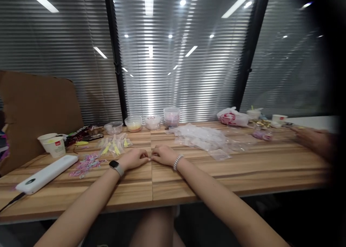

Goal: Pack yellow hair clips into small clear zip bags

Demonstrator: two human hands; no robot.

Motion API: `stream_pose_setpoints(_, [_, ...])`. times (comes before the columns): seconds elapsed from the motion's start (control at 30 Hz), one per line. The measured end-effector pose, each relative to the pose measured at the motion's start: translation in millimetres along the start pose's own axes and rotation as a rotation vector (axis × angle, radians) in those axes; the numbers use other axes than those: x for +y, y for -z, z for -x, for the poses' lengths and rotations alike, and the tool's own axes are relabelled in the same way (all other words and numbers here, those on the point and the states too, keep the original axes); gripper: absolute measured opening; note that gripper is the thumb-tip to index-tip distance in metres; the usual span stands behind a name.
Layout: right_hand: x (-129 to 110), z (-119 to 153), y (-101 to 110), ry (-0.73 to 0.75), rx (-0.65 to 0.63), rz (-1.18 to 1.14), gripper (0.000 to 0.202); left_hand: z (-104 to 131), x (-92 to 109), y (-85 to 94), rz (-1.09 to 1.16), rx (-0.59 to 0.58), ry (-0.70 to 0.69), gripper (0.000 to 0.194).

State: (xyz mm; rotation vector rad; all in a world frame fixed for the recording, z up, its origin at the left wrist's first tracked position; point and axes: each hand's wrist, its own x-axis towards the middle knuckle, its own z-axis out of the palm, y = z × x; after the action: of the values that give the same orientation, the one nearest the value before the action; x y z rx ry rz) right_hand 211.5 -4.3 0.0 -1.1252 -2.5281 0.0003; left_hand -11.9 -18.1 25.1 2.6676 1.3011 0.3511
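Both hands rest on the wooden table (pixel 129 189), close together on either side of its seam. My left hand (pixel 135 158), with a watch at the wrist, has its fingers curled and closed near the seam. Just right of it, my right hand (pixel 164 155), wearing a striped bracelet, is also closed, fingertips facing the left ones. Anything between the fingers is too small to make out. Yellow pieces in clear bags (pixel 115 146) lie beyond my left hand, and small pink and blue bits (pixel 86 165) lie left of it. Clear plastic bags (pixel 200 137) are spread beyond my right hand.
A white power bank (pixel 47 174) and paper cups (pixel 56 147) stand left, before a cardboard box (pixel 40 106). Clear tubs (pixel 133 124) line the back. At right are a white bag (pixel 233 117), a pink roll (pixel 262 134) and another person's hand (pixel 313 137).
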Motion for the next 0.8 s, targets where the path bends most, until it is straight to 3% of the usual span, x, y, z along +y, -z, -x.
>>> stream_pose_setpoints(0.13, [15.3,-2.5,3.9,-0.168,0.114,0.125,0.036,0.4,3.5,2.8,0.008,0.0,-0.008,0.035])
stream_pose_setpoints(0.33, [77.6,14.3,18.3,-0.448,0.233,0.23,0.04,1.3,6.4,5.6,0.007,-0.001,0.013,0.033])
stream_pose_setpoints(0.53, [129.7,33.6,25.9,-0.696,0.165,0.236,0.06,1.0,6.3,4.4,0.003,0.008,0.013,0.033])
stream_pose_setpoints(0.8, [152.6,38.2,14.4,-0.78,0.027,0.142,0.072,1.0,6.3,4.3,-0.002,0.005,0.014,0.033])
